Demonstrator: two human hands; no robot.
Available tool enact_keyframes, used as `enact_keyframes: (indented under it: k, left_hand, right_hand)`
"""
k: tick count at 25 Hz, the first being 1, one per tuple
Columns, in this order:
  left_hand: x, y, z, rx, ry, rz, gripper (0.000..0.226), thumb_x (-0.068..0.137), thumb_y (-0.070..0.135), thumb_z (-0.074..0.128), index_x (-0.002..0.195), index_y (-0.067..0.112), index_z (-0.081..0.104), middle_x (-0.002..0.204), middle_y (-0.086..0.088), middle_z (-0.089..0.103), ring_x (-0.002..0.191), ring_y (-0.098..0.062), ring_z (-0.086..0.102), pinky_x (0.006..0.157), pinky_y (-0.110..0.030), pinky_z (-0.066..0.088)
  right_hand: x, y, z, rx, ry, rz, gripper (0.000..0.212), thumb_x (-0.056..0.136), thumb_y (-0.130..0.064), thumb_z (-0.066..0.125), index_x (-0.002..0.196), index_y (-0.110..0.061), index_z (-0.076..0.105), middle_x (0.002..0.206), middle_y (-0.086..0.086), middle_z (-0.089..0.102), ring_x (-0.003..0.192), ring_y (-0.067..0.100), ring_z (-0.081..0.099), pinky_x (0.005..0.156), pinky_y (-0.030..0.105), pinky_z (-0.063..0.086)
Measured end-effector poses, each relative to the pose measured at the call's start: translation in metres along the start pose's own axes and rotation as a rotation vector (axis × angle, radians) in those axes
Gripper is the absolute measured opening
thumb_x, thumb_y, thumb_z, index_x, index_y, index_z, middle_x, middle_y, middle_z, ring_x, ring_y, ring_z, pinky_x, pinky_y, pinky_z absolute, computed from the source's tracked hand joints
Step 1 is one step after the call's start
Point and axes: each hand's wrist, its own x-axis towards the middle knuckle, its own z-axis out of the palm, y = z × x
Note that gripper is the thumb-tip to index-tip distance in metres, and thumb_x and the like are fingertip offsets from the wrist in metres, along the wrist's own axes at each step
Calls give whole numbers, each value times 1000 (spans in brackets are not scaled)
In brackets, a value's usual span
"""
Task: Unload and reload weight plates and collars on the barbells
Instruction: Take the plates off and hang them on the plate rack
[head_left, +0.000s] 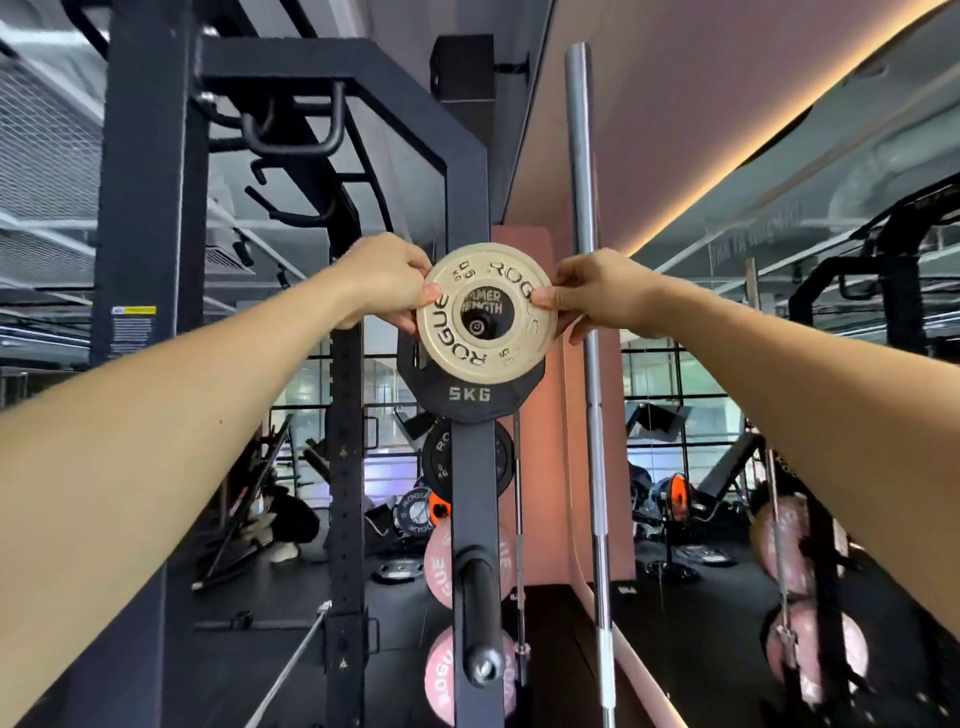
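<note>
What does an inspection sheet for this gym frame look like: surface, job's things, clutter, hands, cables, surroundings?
Surface: dark gym floor; black rack upright carries the storage pegs.
Job's things: pale Rogue plate held at a peg, in front of a black 5KG plate; pink plates stored lower; bare barbell standing upright beside the rack.
Clutter: loose plates lying on the floor.
Hands: left hand and right hand pinch the pale plate's opposite edges.
Cables: a steel cable runs diagonally at lower left.
Surroundings: pink wall, mirror, windows behind.
</note>
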Motion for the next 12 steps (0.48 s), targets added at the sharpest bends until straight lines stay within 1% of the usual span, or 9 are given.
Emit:
enact_keyframes:
  k: [1,4,7,10,12]
  left_hand:
    - [6,0,0,6,7,2,9,94,9,61,101,10,67,92,-12,71,70,-23,74,73,-38,61]
    - [24,-8,4,15,7,-2,10,94,8,60,102,7,66,92,-14,71,72,-24,74,74,-39,61]
    - [39,-27,17,37,9,-18,9,94,8,61,101,8,67,88,-11,72,66,-22,74,68,-37,62]
    - [59,-51,41,20,55,-30,9,93,8,61,89,15,66,90,-9,72,60,-21,73,59,-30,61]
    - [76,-66,55,29,89,-34,15,90,9,62,81,20,65,89,-7,72,57,-20,72,58,-28,60]
  right_hand:
    - [8,2,-2,-6,-6,-6,17,93,-23,65,83,-10,61,61,-4,70,56,9,67,54,25,58]
    - [30,14,0,-7,-10,-9,16,93,-23,66,87,-9,61,67,-1,70,57,9,68,56,27,59]
    - [49,32,12,14,-32,10,16,94,-22,65,88,-7,61,68,1,70,55,9,68,54,26,58]
    - [70,61,26,33,-15,31,18,93,-21,65,95,-4,62,74,7,70,58,12,68,54,28,57]
    - [86,79,35,55,23,34,16,92,-20,66,91,-5,62,72,8,69,56,13,67,53,29,58]
